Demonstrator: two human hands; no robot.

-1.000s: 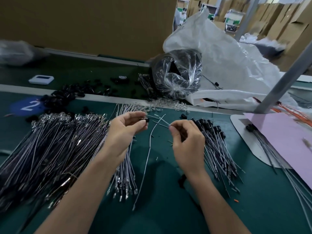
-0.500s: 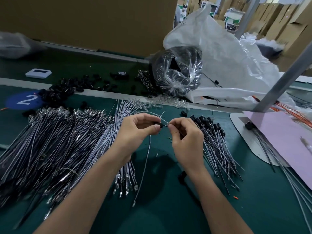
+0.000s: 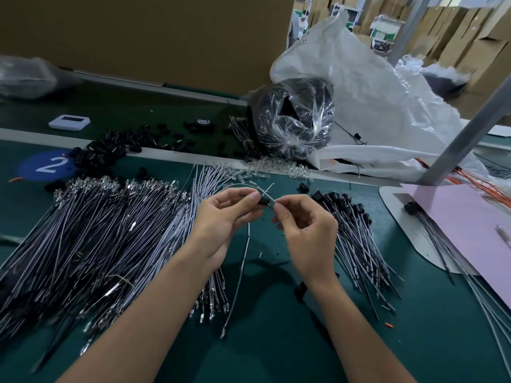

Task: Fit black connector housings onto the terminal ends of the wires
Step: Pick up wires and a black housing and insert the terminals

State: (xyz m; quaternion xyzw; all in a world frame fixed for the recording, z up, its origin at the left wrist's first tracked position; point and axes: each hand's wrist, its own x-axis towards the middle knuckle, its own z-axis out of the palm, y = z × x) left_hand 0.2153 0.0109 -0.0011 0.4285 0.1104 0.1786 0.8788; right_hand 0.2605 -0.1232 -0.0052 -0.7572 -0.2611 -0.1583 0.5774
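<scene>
Above the green counter (image 3: pixel 276 341), left hand (image 3: pixel 221 217) pinches a black housing (image 3: pixel 264 201); right hand (image 3: pixel 304 233) pinches the wire (image 3: pixel 272 200). A misaligned terminal could likely bend rather than seat.

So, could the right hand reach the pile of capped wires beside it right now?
Probably yes: the pile lies just right of the right hand with nothing between, though that hand pinches a wire.

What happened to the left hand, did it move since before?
Yes. The left hand, with its grip on the black housing, slid right, away from the blue 2 sticker and closer to the right hand pinching the wire.
</scene>
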